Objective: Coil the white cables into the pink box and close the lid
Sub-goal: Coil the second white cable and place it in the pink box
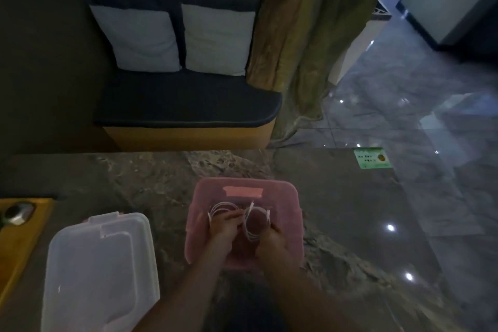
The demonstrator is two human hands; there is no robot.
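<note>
Dark marbled stone bench [140, 178], open pink box [292, 213] at centre, translucent lid [99, 272] flat at left, green card [373, 158] far right

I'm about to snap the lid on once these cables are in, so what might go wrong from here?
The two coiled white cables have no visible tie, so they may spring open when the left hand and right hand let go. A loop riding over the pink box rim could get pinched under the lid, which lies apart on the left.
</note>
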